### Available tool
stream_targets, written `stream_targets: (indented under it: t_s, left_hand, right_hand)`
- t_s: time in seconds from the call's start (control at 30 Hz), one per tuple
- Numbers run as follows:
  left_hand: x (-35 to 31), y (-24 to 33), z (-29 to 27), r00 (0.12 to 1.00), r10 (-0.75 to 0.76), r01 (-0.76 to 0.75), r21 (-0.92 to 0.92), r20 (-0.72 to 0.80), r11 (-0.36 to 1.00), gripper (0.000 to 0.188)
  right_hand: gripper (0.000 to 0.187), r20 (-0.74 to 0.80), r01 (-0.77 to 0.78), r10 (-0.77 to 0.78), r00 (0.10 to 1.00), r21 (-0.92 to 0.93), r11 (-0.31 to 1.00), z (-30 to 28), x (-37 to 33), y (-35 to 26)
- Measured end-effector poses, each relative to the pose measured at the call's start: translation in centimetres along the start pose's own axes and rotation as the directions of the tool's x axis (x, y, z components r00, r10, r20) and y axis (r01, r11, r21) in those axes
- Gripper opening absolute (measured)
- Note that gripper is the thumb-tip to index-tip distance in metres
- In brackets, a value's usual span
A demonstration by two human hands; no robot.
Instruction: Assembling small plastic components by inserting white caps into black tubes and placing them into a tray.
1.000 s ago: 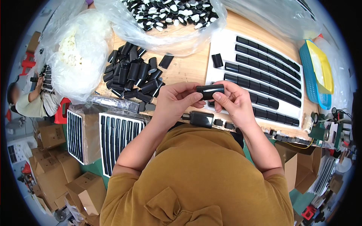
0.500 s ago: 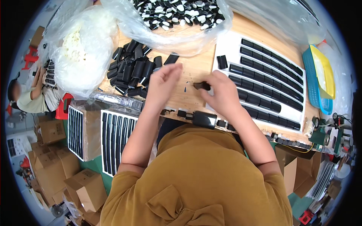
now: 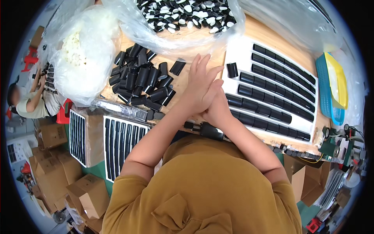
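Observation:
My left hand and my right hand are pressed against each other over the front of the wooden table. The left fingers are stretched out and apart, pointing away from me. My right hand is closed against the left palm; whatever is between them is hidden. To their left lies a pile of glossy black curved plastic pieces, with one single black piece set apart. On the right, a white sheet carries rows of similar black pieces. One loose black piece sits at the sheet's left side.
A clear plastic bag of small black and white parts lies at the back. Another bag with cream-coloured parts stands left. Blue and yellow baskets are at the right edge. Another person sits far left; cardboard boxes stand below.
My left hand has moved right and my right hand slightly toward me, so they now meet. The dark piece seen in my right fingers earlier is hidden now.

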State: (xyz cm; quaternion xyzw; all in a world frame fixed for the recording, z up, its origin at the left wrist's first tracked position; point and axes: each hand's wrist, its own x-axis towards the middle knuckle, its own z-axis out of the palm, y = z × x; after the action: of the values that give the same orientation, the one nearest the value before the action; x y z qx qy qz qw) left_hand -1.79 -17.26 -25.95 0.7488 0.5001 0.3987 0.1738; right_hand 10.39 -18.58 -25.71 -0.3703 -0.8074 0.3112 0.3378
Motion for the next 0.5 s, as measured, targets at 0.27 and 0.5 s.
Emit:
stream_targets:
  t_s: [0.27, 0.5]
  left_hand:
    - [0.0, 1.0, -0.5, 0.988, -0.012, 0.004, 0.048, 0.153, 0.999, 0.05]
    - [2.8, -0.8, -0.4, 0.985, 0.076, -0.084, -0.041, -0.156, 0.996, 0.025]
  right_hand:
    - [0.045, -0.076, 0.025, -0.02, 0.997, 0.066, 0.997, 0.6, -1.5, 0.4]
    - [0.03, -0.062, -0.048, 0.042, 0.997, -0.101, 0.994, -2.0, -1.6, 0.6]
